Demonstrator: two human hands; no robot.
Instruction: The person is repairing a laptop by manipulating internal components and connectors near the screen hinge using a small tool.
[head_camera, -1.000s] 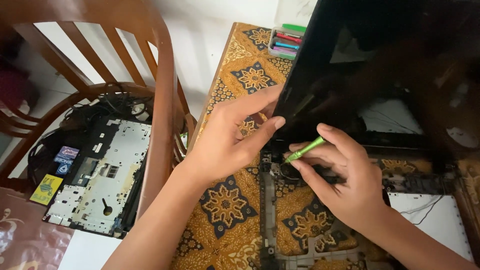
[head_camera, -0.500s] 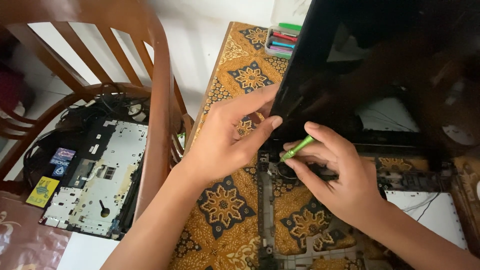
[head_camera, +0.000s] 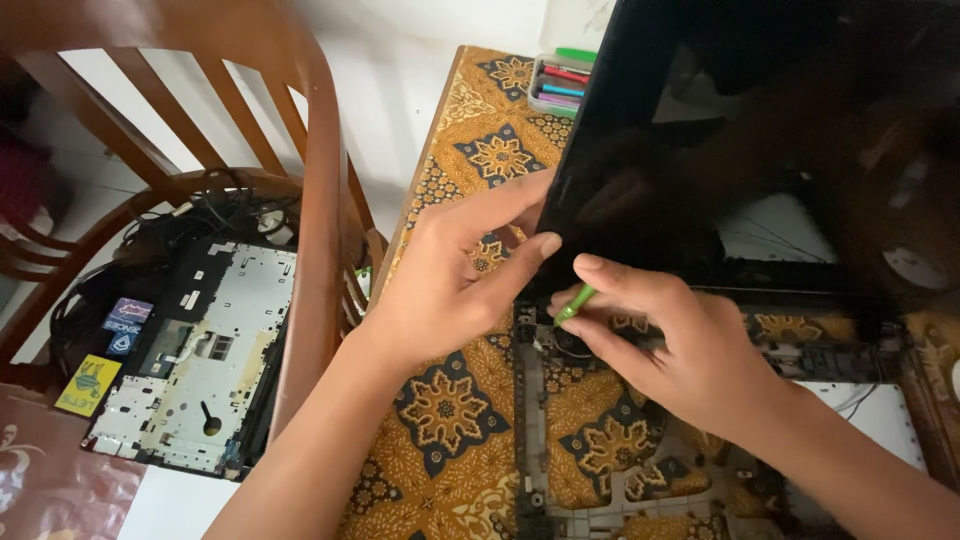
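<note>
A desk (head_camera: 470, 420) under a brown-and-gold patterned cloth carries a stripped laptop base frame (head_camera: 640, 470) at 5 o'clock and a small tray of coloured pens (head_camera: 562, 85) at 12 o'clock. At 9 o'clock, a wooden chair (head_camera: 315, 200) holds a detached laptop panel (head_camera: 190, 360).

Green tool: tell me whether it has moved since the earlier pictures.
Yes. The green tool has slid lower and left along the black screen panel's corner, deeper under the right hand.
</note>
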